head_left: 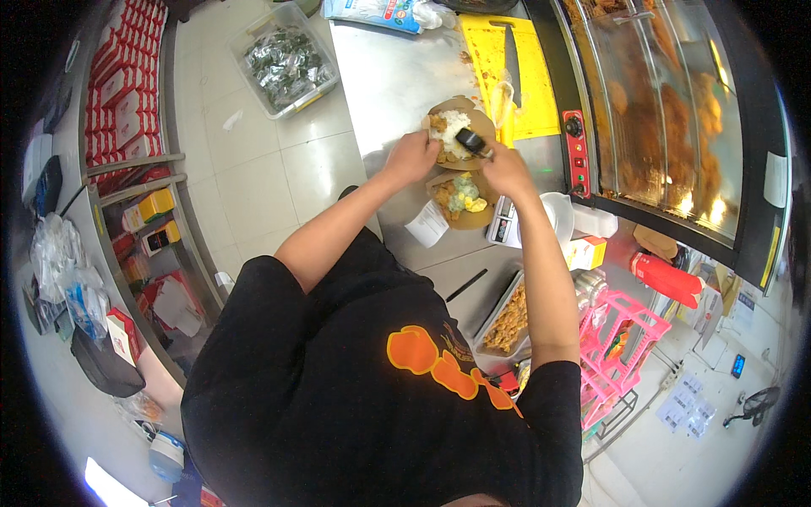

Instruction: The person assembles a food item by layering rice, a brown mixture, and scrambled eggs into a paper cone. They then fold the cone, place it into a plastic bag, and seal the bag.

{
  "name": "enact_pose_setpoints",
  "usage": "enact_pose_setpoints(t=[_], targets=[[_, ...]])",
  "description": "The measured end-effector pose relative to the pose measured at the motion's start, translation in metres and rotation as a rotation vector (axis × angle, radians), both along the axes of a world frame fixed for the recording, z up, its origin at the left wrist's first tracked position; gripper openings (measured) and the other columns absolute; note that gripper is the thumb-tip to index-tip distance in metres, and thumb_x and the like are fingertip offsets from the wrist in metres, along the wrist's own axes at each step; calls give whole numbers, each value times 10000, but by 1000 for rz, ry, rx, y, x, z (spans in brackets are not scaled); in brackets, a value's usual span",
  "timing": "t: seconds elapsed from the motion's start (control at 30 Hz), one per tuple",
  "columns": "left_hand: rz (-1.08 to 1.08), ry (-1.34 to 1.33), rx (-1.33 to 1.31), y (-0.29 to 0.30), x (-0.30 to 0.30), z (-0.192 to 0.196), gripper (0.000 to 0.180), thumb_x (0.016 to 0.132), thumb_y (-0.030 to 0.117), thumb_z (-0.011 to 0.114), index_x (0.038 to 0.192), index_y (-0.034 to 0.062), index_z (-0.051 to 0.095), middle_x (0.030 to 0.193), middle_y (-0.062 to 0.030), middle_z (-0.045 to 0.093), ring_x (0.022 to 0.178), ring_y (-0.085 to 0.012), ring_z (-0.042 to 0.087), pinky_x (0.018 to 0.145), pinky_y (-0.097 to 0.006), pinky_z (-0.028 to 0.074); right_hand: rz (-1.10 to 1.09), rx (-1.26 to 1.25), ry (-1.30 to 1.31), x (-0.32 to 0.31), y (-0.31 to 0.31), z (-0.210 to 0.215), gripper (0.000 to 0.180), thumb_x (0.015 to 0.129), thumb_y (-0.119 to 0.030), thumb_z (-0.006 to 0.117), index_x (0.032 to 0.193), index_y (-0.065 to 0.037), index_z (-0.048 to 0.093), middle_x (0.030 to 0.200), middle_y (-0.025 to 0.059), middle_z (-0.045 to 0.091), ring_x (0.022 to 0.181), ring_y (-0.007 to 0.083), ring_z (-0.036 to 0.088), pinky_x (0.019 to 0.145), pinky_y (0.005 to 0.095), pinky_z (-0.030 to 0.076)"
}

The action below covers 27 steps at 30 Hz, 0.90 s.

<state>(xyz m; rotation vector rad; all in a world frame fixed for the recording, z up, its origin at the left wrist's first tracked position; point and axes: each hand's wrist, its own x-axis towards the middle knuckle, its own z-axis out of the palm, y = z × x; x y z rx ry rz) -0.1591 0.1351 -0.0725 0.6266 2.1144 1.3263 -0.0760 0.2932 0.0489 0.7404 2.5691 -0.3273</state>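
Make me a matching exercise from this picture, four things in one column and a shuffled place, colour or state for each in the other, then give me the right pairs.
Things:
1. Knife
2. Rack
3. Black utensil
4. Tub

Places, colours, states:
A. Pink
B. See-through, filled with small packets
C. Lying on the yellow board
D. In the right hand, over the rice

Right pairs: 1-C, 2-A, 3-D, 4-B
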Motion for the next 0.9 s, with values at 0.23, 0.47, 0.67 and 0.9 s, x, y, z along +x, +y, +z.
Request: enact_pose_setpoints(t=[0.23,0.47,0.67,0.9], targets=[[-1,-56,-17,-3,-2,-2,369,878,301,493,854,-50,608,827,-273,631,811,-428,616,753,-475,481,-44,-14,247,-1,4,14,450,879,-286,557,1289,-103,525,911,232,661,883,402,631,774,474,492],[-25,-68,27,-25,-4,12,452,942,403,500,875,-36,586,752,-237,618,712,-394,595,671,-427,467,-533,-415,503,68,10,18,542,907,-257,563,1398,-99,396,863,127,638,770,264,617,690,358,487],[-269,390,-8,-44,39,-51,289,934,217,528,969,-62,598,937,-266,632,886,-372,611,800,-417,477,-1413,-580,1008,233,-31,64,632,953,-191,528,1463,-15,200,640,-43,439,539,55,382,476,217,297],[-290,539,-116,-137,109,-12,543,932,239,543,1315,-100,359,1316,-301,374,1218,-430,385,1015,-493,338,-1720,-271,1119,475,-130,49,586,920,-208,600,1426,-47,352,685,-29,492,599,54,438,508,224,349]])
